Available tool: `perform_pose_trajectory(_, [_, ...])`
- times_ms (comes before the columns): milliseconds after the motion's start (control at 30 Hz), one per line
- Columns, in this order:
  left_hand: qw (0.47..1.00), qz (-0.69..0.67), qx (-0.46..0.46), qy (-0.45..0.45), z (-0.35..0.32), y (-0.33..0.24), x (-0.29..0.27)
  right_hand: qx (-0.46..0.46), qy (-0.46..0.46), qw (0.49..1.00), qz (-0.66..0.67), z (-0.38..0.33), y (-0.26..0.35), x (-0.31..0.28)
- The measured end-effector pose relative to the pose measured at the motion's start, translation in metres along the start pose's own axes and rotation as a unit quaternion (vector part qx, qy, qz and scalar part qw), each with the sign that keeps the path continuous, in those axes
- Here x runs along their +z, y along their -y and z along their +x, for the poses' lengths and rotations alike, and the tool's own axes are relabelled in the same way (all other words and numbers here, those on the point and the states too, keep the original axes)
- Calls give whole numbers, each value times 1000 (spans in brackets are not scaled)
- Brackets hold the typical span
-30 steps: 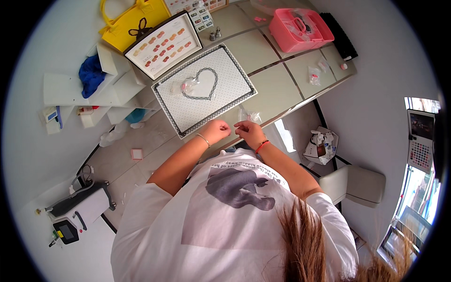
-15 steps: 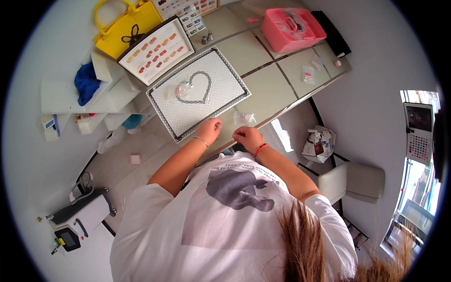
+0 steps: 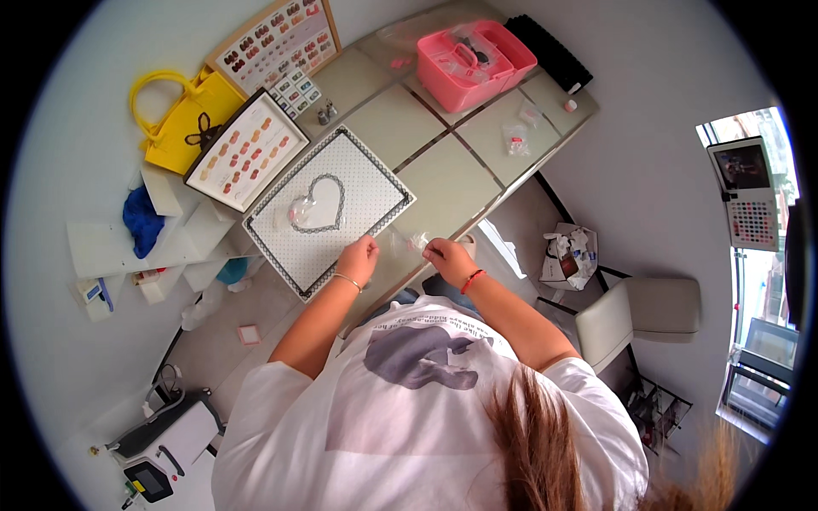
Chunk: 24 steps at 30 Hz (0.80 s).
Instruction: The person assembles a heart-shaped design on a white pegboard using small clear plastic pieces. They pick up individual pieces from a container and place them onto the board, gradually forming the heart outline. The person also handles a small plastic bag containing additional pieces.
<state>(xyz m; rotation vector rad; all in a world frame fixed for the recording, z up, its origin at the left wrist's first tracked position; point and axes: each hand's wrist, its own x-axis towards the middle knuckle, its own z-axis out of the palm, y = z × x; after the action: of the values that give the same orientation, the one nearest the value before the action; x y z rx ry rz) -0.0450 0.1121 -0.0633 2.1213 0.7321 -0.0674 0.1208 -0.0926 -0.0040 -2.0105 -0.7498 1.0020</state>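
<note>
My left hand [image 3: 358, 261] is at the near edge of the white mat [image 3: 285, 245], its fingers curled together in a pinch. To its right, just over the table's near edge, my right hand [image 3: 451, 260] is also pinched. Whatever either set of fingers holds is too small or too hidden to make out. A small clear plastic bag [image 3: 411, 243] with a bit of red lies on the table, just beyond the gap between both hands. Another clear bag [image 3: 300, 210] with something pinkish rests on the mat beside its lace-edged heart.
Beyond the mat lean a framed colour chart [image 3: 248, 153] and a yellow bag [image 3: 189, 117]. A pink open case [image 3: 456, 83] stands at the far right of the table, near small clear packets [image 3: 515, 140]. A beige chair [image 3: 607, 328] is at right.
My hands have drawn a little further apart, the left one shifting left along the mat's edge. The whole view has swung, so the table appears lower and further left.
</note>
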Motion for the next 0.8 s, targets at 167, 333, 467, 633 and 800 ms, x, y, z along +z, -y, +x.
perform_pose_trajectory(167, [916,-348,-135,150,10,-89,1,-65,35,996,53,20,23,-41])
perform_pose_trajectory(333, [798,-553,-203,130,41,-162,16,-175,-24,983,51,35,22,-84])
perform_pose_trajectory(467, [784,-585,-183,98,63,-207,32,-191,-59,979,29,44,11,-135])
perform_pose_trajectory(633, [765,-611,-166,116,92,-228,65,-208,-15,978,8,56,-7,-201])
perform_pose_trajectory(800, [752,-623,-201,80,97,-245,84,-210,-84,969,-99,96,-50,-250])
